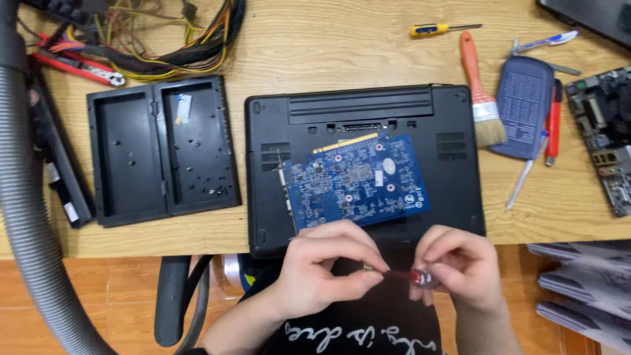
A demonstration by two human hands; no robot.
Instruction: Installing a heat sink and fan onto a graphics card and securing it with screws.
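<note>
Both hands (388, 269) pinch small red-handled tool (414, 277), tip hidden.

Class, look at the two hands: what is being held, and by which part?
A small red-handled screwdriver: right hand grips its handle, left hand pinches the metal tip end.

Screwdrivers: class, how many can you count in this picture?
2. A yellow-handled screwdriver lies at the table's far edge. A red-handled screwdriver is held between the left hand and right hand. The cable pile may hide others.
</note>
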